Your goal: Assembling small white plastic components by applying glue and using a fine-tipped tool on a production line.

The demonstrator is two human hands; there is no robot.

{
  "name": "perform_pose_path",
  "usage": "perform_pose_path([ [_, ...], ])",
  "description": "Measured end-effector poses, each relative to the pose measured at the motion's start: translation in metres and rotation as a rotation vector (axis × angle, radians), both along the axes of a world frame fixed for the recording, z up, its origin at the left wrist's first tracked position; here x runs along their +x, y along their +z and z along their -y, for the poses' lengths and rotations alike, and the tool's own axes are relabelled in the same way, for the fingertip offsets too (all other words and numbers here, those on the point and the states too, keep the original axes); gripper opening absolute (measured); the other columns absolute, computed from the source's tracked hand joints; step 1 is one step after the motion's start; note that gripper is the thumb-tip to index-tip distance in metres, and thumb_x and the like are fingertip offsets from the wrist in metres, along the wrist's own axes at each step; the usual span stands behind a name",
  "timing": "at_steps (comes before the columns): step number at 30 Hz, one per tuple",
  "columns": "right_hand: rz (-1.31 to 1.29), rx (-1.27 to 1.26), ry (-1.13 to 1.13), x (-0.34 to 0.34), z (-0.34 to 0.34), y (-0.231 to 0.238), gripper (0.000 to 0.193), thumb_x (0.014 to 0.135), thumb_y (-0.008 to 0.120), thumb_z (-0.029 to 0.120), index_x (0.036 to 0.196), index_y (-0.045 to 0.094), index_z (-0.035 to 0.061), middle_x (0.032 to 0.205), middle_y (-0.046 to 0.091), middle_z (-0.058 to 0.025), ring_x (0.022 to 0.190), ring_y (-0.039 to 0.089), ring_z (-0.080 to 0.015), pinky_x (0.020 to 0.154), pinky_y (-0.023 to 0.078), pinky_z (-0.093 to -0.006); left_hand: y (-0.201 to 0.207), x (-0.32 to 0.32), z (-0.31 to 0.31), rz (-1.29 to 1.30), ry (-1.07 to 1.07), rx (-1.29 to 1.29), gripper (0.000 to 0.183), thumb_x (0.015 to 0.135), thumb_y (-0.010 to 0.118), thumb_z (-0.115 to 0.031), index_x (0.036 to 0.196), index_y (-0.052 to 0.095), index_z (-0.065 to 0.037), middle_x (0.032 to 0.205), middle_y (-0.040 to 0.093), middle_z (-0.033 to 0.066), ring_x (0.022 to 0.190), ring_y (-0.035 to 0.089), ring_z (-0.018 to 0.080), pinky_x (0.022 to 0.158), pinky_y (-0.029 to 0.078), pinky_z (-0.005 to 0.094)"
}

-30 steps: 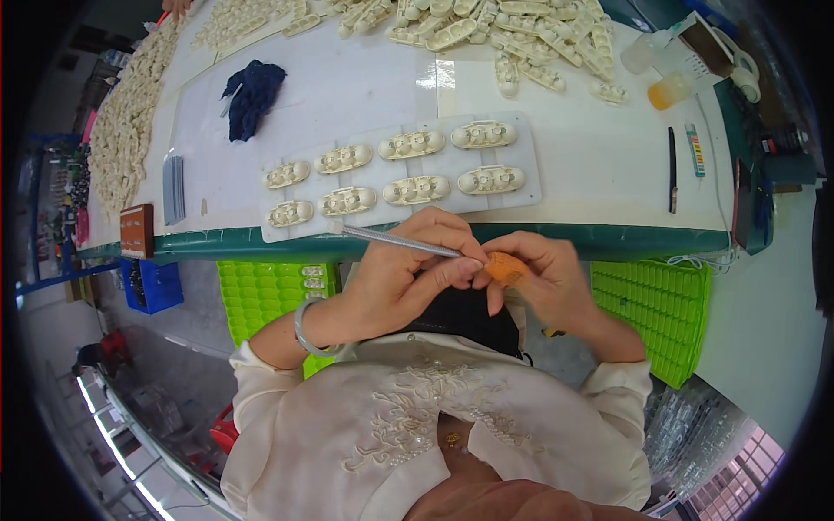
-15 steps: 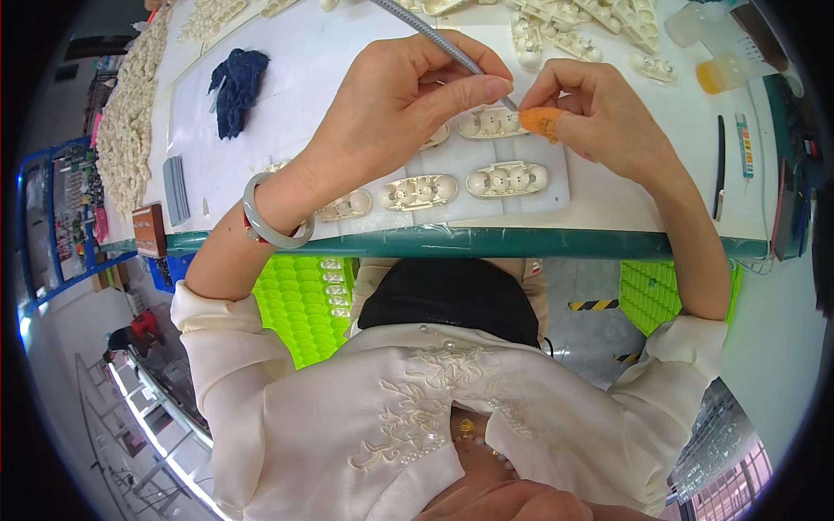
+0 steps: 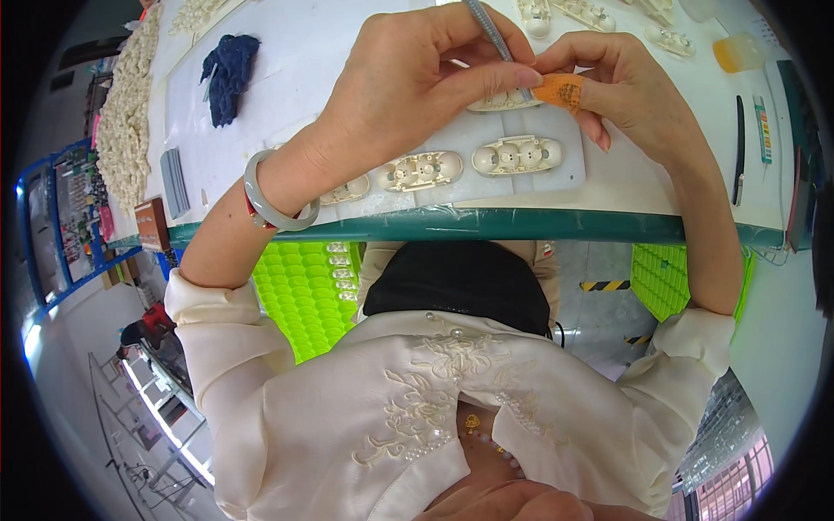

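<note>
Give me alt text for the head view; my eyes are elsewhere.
The left hand holds a grey rod over a cream part on a white board; the right hand, an orange wrap on its thumb, is close by. More cream parts sit nearer the green table edge, and a dark blue cloth lies to the left.

Factory-like workshop: workbench [image 3: 417,224], heaped cream plastic parts [image 3: 128,130], green moulded trays [image 3: 300,304], yellow-black striping [image 3: 605,286].
</note>
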State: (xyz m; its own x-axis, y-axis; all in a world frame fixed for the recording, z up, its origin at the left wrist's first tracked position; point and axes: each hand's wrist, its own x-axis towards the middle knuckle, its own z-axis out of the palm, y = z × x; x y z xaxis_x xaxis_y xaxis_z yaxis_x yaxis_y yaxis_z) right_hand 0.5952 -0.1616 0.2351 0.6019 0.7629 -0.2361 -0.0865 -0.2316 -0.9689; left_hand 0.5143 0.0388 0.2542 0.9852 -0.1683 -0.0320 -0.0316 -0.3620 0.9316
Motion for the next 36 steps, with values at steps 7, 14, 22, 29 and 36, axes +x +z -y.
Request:
perform_pose_path([
  [7, 0.064, -0.012, 0.03, 0.002, 0.002, -0.007, 0.012, 0.086, 0.058, 0.005, 0.096, 0.062, -0.0021, 0.075, 0.063, -0.0045, 0.042, 0.048, -0.0028, 0.039, 0.038, -0.0159, -0.019, 0.027, -0.015, 0.165, -0.213, -0.2, 0.015, 0.088, 0.062, -0.004, 0.102, 0.059, 0.001, 0.082, 0.065, 0.0053, 0.071, 0.061, 0.0069, 0.063, 0.05, 0.0164],
  [14, 0.1, -0.037, 0.046, 0.004, 0.004, -0.01, 0.011, 0.087, 0.057, 0.005, 0.095, 0.062, -0.0009, 0.074, 0.063, -0.0043, 0.04, 0.047, -0.0029, 0.038, 0.037, -0.0157, 0.015, 0.01, 0.003, 0.012, 0.032, 0.111, 0.015, 0.083, 0.068, -0.004, 0.094, 0.06, 0.003, 0.078, 0.065, 0.006, 0.073, 0.064, 0.0088, 0.061, 0.054, 0.0208],
  [22, 0.178, -0.159, 0.027, 0.006, 0.0, 0.003, 0.013, 0.087, 0.057, 0.009, 0.094, 0.063, 0.0007, 0.058, 0.054, 0.0008, 0.038, 0.043, -0.0023, 0.036, 0.032, -0.0158, 0.018, 0.011, 0.007, 0.186, -0.113, 0.052, 0.017, 0.076, 0.071, 0.002, 0.09, 0.06, 0.003, 0.087, 0.065, 0.0077, 0.076, 0.067, 0.0166, 0.067, 0.059, 0.0276],
  [29, -0.151, -0.278, 0.045, 0.015, -0.016, 0.027, 0.011, 0.083, 0.065, 0.009, 0.082, 0.061, -0.0004, 0.059, 0.059, -0.0033, 0.044, 0.052, -0.0077, 0.041, 0.04, -0.0184, 0.018, 0.014, 0.005, 0.12, -0.108, 0.194, 0.019, 0.075, 0.071, 0.002, 0.089, 0.058, 0.001, 0.086, 0.063, 0.0049, 0.078, 0.065, 0.0131, 0.066, 0.059, 0.0257],
  [36, -0.074, -0.281, 0.085, 0.011, -0.017, 0.032, 0.007, 0.083, 0.062, 0.005, 0.081, 0.061, -0.0009, 0.06, 0.061, -0.0043, 0.046, 0.054, -0.0084, 0.043, 0.043, -0.0194, 0.016, 0.013, 0.003, 0.121, -0.094, 0.142, 0.018, 0.075, 0.069, 0.003, 0.088, 0.057, 0.0, 0.085, 0.063, 0.0044, 0.079, 0.064, 0.0114, 0.063, 0.058, 0.025],
])
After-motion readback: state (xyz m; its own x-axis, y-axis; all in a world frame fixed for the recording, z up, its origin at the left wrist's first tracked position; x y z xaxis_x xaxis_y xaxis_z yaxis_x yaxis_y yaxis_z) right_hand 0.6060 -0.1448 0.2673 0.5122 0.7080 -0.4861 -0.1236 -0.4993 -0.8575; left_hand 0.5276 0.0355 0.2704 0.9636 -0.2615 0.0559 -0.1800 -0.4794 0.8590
